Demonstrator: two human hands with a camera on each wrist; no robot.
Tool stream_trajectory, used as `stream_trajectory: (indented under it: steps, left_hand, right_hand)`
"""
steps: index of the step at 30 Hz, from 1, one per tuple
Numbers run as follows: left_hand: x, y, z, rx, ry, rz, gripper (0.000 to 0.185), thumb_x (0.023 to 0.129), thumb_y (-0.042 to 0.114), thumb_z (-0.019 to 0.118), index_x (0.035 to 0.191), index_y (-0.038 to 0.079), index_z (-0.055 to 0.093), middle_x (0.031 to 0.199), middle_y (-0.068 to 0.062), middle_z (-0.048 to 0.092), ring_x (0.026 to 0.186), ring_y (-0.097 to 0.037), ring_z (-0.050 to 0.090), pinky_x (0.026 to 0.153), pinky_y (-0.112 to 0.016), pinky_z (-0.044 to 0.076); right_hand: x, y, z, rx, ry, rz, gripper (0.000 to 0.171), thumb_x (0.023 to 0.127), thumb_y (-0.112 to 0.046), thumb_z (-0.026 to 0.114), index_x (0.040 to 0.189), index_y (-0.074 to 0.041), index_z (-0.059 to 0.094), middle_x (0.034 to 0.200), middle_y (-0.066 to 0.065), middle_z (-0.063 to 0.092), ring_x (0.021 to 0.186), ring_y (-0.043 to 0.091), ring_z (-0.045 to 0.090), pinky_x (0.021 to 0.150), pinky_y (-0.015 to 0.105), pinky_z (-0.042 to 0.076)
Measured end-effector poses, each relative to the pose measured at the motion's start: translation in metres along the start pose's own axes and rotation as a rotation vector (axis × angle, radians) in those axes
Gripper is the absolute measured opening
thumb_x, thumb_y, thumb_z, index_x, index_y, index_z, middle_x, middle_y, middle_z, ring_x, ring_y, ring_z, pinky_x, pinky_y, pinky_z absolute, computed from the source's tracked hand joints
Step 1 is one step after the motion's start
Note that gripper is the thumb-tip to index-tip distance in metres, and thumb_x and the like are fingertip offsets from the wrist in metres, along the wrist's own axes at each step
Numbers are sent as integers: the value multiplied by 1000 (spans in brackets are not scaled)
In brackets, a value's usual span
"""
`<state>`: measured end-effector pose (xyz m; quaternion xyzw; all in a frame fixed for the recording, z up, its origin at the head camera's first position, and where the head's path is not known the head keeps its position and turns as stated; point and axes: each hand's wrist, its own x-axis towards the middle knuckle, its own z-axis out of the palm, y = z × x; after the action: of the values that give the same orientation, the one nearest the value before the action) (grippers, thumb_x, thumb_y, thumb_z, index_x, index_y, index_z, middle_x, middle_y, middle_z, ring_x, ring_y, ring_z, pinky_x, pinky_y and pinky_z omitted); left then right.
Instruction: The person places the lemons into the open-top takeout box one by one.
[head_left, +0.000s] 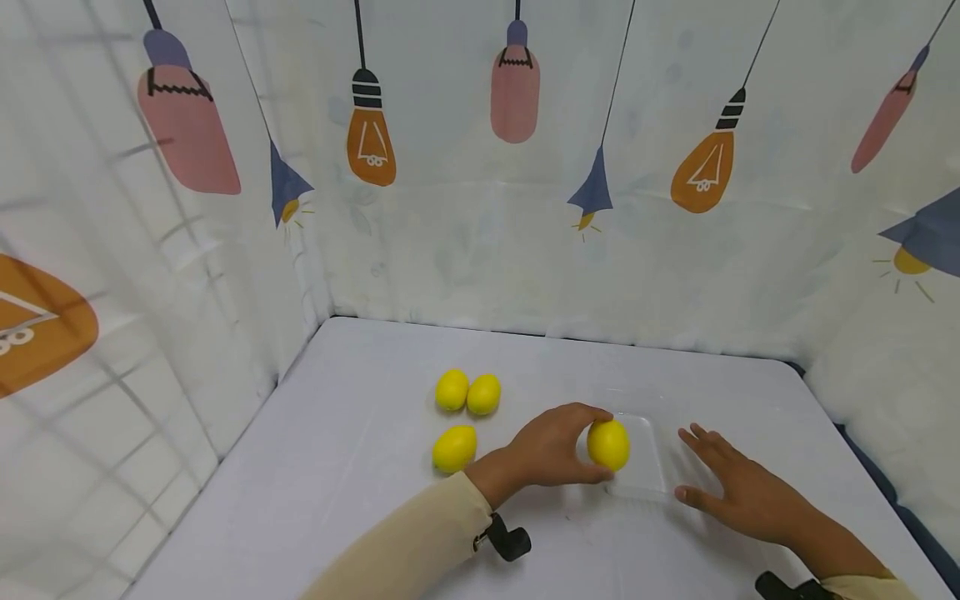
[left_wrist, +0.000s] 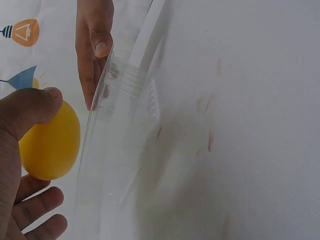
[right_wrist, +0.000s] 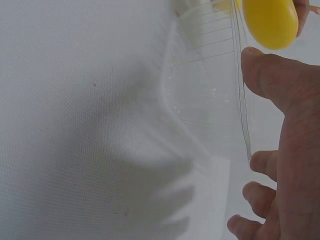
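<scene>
A yellow lemon (head_left: 608, 445) is pinched between the thumb and fingers of my left hand (head_left: 553, 448), above a clear plastic container (head_left: 645, 467). In the left wrist view the lemon (left_wrist: 52, 142) hangs just beside the container's rim (left_wrist: 92, 125). My right hand (head_left: 742, 492) is at the container's right side with its fingers spread and nothing held. The right wrist view has its thumb (right_wrist: 262, 75) close to the clear rim; whether it touches cannot be told. On the table, left of my left hand, lie more lemons: a pair (head_left: 483, 394) at the back and one (head_left: 454, 449) nearer.
A white table (head_left: 360, 392) carries everything. White curtains (head_left: 465, 250) printed with hanging lamps stand behind it and along its sides. Each wrist wears a black camera mount (head_left: 510, 540).
</scene>
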<state>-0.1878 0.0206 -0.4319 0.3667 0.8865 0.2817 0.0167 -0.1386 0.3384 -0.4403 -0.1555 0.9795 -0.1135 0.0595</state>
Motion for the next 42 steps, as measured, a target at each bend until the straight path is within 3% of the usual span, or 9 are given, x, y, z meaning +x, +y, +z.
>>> stream_trajectory:
  steps: [29, 42]
  left_hand:
    - [23, 15, 17, 19, -29, -1, 72, 85, 53, 79, 146, 24, 56, 144, 15, 54, 133, -3, 48, 110, -23, 39]
    - [34, 19, 26, 81, -31, 18, 69, 85, 53, 79, 145, 27, 57, 142, 17, 56, 130, -4, 50, 109, -23, 40]
  right_hand:
    - [-1, -1, -2, 7, -9, -2, 94, 90, -69, 62, 157, -8, 39, 160, 27, 32, 137, 55, 38, 91, 75, 44]
    - [-1, -2, -2, 10, -5, -6, 95, 89, -70, 62, 157, -7, 39, 160, 26, 33, 138, 55, 37, 90, 74, 46]
